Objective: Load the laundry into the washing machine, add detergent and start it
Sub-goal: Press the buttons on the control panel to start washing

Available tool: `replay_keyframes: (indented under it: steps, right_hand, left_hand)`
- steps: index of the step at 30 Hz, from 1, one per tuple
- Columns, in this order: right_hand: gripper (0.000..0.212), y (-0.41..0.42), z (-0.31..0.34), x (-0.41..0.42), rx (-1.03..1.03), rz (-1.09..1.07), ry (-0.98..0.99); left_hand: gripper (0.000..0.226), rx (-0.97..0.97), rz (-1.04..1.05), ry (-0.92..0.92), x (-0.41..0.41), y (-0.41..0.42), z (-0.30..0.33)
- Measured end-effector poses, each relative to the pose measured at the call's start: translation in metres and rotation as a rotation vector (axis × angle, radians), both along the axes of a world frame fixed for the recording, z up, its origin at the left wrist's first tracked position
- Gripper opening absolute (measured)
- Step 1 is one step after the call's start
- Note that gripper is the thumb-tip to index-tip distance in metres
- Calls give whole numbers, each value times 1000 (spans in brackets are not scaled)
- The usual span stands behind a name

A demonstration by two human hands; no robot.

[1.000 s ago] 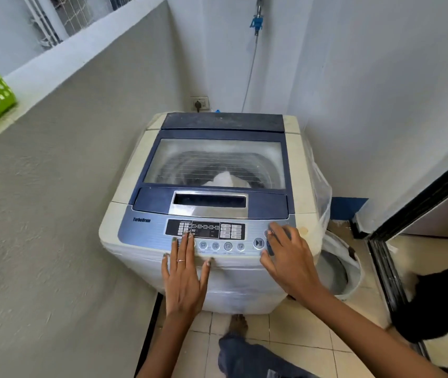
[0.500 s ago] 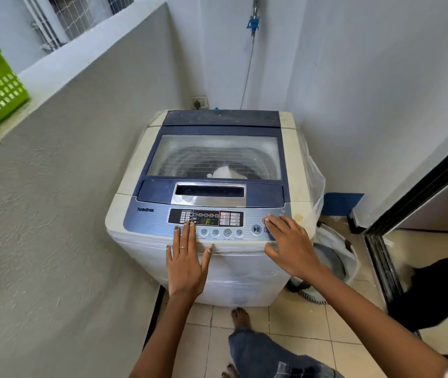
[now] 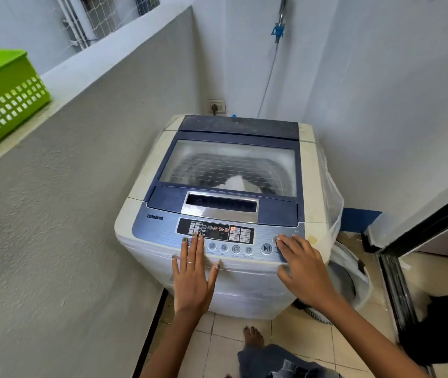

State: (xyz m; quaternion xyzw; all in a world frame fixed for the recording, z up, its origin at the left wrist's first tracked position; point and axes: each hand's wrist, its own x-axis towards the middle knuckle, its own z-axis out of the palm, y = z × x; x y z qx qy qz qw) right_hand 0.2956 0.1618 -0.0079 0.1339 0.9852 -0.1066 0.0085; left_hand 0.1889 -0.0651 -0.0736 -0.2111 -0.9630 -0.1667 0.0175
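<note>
both hands flat on the washing machine [image 3: 146,227] panel: left hand [image 3: 193,279], right hand [image 3: 303,271] (each grip released)

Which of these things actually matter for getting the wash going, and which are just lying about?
Part of the job:
white top-loading washing machine
white laundry behind its glass lid
left hand
right hand

Just lying about:
green plastic lattice basket
white wall socket

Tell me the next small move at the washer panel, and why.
Probably slide the right hand slightly left and press the start/pause button. The lid is closed with white laundry showing through it, the display is lit, and the right fingertips rest just right of that button. The left hand lies flat on the panel's left buttons. Detergent cannot be confirmed.
</note>
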Motion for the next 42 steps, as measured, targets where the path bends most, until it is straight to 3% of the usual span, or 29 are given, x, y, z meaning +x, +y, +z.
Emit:
replay_keyframes:
  steps: [18,30,42]
  right_hand:
    - [54,6,-12,-4,115,46,80]
    - [57,4,-11,0,63,42,152]
    - [57,-10,-15,5,128,104,69]
  left_hand:
    - [71,-40,-13,-11,-2,0,-5]
    - [70,-45,-20,4,-1,1,-5]
    - [70,-37,-13,-2,0,1,-4]
